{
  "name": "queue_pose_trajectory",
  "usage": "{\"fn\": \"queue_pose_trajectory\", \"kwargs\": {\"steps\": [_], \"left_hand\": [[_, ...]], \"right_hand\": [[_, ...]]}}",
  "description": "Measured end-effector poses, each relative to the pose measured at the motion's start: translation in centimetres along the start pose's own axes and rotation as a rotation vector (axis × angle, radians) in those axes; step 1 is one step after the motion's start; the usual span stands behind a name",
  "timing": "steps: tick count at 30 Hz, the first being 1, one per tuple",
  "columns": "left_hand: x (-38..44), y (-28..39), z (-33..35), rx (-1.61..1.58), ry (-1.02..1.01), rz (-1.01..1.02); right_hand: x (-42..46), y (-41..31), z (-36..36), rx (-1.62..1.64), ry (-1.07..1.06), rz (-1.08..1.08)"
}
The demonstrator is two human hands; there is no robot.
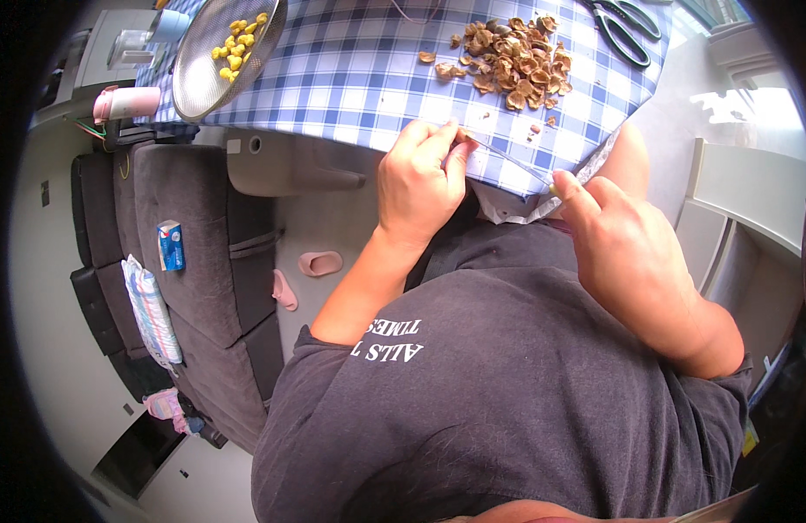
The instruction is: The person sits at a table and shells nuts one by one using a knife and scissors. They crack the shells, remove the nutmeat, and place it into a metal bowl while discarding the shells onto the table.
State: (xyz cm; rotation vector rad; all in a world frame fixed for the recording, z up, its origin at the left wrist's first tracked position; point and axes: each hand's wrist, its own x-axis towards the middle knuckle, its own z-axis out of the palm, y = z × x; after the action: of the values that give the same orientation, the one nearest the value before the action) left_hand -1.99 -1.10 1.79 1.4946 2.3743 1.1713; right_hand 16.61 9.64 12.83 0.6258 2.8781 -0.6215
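Note:
My left hand [419, 173] pinches a small brown nut or shell piece [467, 136] between thumb and fingers at the table's near edge. Most of that piece is hidden by the fingertips. In my right hand [622, 235] is a thin metal pick-like tool [512, 159], its pale yellow end partly covered by the fingers. The tool's far end reaches the piece in my left hand. Beyond my hands, a pile of dry brown shells [517, 62] lies on the blue-and-white checked tablecloth [337, 78], with loose crumbs nearby. Yellow peeled kernels [236, 49] sit in a metal mesh sieve [193, 88] at left.
Black-handled scissors [622, 39] lie at the table's far right. A pink bottle [135, 102] stands beyond the sieve. Left of me is a grey sofa [187, 189] with a tissue pack [170, 245]; pink slippers [320, 263] are on the floor. A white cabinet [743, 189] stands at right.

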Motion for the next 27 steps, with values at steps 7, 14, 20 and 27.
{"fn": "queue_pose_trajectory", "kwargs": {"steps": [7,14,20,27], "left_hand": [[-0.3,-0.4,-1.1,-0.049,0.085,0.061],[0.3,-1.1,0.0,0.022,0.147,0.204],[0.1,0.2,0.4,0.033,0.066,0.291],[-0.7,-1.2,0.1,-0.184,0.022,0.207]], "right_hand": [[-0.4,0.4,-0.2,0.031,0.012,0.042],[-0.3,1.8,0.2,0.085,0.148,0.213],[-0.7,2.5,0.4,0.105,0.240,0.199],[-1.1,3.1,1.4,0.189,0.204,0.152]]}}
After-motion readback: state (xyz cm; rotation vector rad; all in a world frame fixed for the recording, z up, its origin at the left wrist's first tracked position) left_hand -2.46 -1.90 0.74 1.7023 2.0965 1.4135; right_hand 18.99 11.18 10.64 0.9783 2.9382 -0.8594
